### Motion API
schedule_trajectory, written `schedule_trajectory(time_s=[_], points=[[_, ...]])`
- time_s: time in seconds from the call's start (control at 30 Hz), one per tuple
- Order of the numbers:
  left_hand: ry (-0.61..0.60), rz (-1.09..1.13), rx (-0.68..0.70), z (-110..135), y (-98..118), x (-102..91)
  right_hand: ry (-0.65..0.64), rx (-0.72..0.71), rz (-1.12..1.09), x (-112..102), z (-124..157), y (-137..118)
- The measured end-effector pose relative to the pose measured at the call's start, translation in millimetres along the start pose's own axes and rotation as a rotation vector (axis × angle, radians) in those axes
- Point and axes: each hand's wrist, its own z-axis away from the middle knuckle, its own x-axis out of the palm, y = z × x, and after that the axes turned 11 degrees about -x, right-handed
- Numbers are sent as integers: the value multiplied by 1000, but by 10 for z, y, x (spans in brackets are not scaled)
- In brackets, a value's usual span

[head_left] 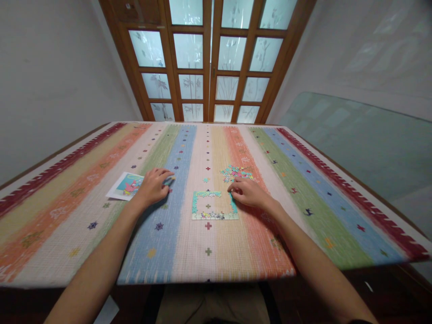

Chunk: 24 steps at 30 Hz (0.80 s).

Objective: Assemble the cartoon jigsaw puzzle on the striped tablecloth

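A jigsaw puzzle border lies on the striped cloth, its middle showing bare cloth and a gap near its upper right corner. My right hand is at that corner, fingers bent into a pinch; whatever is between the fingertips is too small and hidden to make out. Beyond this hand is a pile of loose puzzle pieces, partly covered by it. One teal piece lies alone above the border. My left hand rests over the blue stripe, fingers curved and apart. Beside it lies a picture card with a pink cartoon figure, partly behind the hand.
The striped tablecloth covers a wide table, with printed motifs that resemble small pieces. Wooden doors with glass panes stand beyond the far edge. A pale glass panel leans on the right wall.
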Motion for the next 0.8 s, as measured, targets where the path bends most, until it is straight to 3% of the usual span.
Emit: schedule_trajectory(time_s=[0.13, 0.3, 0.8], points=[[-104, -20, -49, 4, -148, -104, -24, 13, -2, -30, -11, -27], [-254, -14, -97, -1, -122, -176, -50, 40, -28, -54, -14, -45], [-295, 25, -107, -30, -158, -140, -71, 56, -32, -63, -19, -33]])
